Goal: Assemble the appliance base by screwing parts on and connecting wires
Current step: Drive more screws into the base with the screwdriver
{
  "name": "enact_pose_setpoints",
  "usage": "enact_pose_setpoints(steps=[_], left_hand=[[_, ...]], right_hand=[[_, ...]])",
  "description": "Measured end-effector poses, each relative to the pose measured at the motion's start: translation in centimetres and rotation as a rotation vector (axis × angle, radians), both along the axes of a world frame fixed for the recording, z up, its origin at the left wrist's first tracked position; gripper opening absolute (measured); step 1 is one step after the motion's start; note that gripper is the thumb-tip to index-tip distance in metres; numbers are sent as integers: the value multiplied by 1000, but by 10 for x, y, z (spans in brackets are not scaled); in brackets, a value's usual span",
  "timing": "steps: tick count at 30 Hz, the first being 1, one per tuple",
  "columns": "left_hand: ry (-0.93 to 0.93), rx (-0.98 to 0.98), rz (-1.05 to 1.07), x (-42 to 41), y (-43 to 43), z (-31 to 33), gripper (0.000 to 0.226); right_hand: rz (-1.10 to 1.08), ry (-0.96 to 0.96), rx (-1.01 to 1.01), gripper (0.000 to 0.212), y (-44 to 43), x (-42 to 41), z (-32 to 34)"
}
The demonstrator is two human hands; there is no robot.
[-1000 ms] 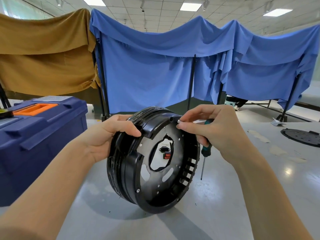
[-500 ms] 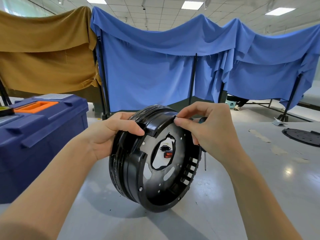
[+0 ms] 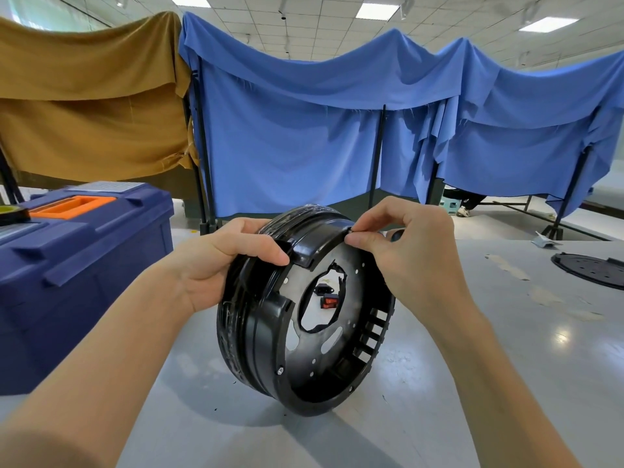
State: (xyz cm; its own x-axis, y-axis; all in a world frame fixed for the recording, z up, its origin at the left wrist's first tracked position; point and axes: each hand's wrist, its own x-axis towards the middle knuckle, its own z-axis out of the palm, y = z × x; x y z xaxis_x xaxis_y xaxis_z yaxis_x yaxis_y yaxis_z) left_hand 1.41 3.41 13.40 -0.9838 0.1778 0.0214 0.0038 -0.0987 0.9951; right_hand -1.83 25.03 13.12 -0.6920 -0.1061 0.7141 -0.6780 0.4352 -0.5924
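Head view: the right hand [image 3: 405, 255] pinches a small piece [image 3: 351, 231], too tiny to identify, between thumb and forefinger at the top rim of the base [image 3: 256, 332]. A dark tool end [image 3: 397, 235] peeks out behind that hand. The black, ring-shaped base stands on edge mid-worktop [image 3: 472, 366]. Left hand [image 3: 223, 261] fingers are clamped on its upper left wall.

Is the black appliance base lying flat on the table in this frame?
No, the appliance base stands on its rim on the table, steadied by the left hand.
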Motion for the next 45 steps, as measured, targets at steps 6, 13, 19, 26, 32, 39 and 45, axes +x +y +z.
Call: enact_pose_setpoints(steps=[6,13,19,26,32,39,45], left_hand=[[30,-63,-83,3,2,2,68],[21,-40,-86,1,5,3,70],[18,-80,-104,2,8,6,71],[30,-128,-119,2,7,5,71],[63,-227,-166,2,9,12,62],[105,-444,-123,14,9,25,61],[106,-593,-119,21,4,34,39]], right_hand=[[-39,-1,3,24,5,2,5],[-19,-40,-21,25,12,1,7],[19,-94,13,28,17,-3,10],[363,-342,-200,39,25,-15,4],[401,-345,-73,62,31,-18,3],[413,-281,158,75,29,-14,4],[281,-114,307,72,13,-10,-8]])
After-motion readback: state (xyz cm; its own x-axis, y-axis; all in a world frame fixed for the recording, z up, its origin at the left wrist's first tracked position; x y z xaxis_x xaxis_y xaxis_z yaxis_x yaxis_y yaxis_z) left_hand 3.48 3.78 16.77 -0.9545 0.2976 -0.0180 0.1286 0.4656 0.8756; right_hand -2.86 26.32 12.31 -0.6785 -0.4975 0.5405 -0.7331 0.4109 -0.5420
